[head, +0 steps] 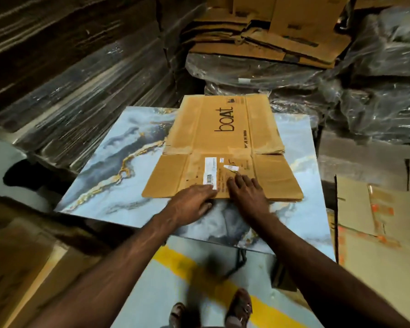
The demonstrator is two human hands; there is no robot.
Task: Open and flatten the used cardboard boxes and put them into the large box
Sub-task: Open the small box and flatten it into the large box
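Now both arms reach forward, left hand (191,201) and right hand (246,190) spread flat, pressing the flattened cardboard box (223,150) on the marble-patterned table (109,166); wrapped cardboard stacks (341,91) surround.

The tabletop (118,166) is a square slab with a marbled print — pale blue and grey, crossed by a gold vein on its left half. A flattened cardboard box (223,147) lies directly on it, toward the far right, its far end reaching past the tabletop's back edge. "boat" is printed on its upper panel, and a white barcode label (210,170) is stuck on the near panel. Both hands — left hand (191,202), right hand (246,194) — rest on the box's near edge, fingers fairly straight.
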